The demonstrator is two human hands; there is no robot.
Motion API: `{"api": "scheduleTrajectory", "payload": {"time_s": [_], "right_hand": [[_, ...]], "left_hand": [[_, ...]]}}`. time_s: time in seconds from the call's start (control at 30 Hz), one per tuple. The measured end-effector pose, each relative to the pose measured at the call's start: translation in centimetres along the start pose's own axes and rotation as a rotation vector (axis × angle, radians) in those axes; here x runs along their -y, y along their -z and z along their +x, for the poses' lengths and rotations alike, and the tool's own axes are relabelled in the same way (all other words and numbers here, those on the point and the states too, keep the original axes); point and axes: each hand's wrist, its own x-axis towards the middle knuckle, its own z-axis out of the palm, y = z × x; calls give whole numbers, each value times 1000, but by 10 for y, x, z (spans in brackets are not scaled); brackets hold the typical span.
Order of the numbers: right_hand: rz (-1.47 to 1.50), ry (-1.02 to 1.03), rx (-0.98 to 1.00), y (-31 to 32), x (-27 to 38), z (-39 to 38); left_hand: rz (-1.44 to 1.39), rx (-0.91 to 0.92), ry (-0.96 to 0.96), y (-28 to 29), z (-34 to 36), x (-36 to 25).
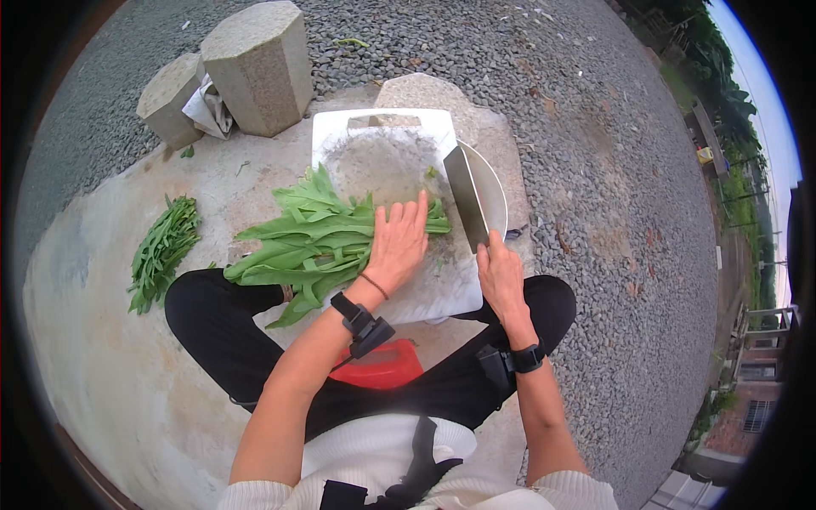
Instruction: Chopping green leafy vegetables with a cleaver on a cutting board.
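no readable lettering, no legible numbers, no labels or signs clear enough to read

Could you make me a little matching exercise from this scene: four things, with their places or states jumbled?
Things:
1. Cleaver
2. Left hand
3. Small green bundle
4. Stone blocks

Places or states:
A. Lies near the left knee
B. Stand at the upper left, beside gravel
C. Held by the right hand
D. Laid over the leafy greens on the white board

Pairs: 1-C, 2-D, 3-A, 4-B
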Motion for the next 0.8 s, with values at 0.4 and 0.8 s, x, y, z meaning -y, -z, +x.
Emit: {"api": "scheduleTrajectory", "payload": {"time_s": [0.4, 0.8], "right_hand": [[96, -20, 175, 47, 21, -41], [-245, 106, 82, -29, 41, 12]], "left_hand": [[-131, 26, 57, 1, 1, 1], [-22, -35, 31, -7, 1, 2]]}}
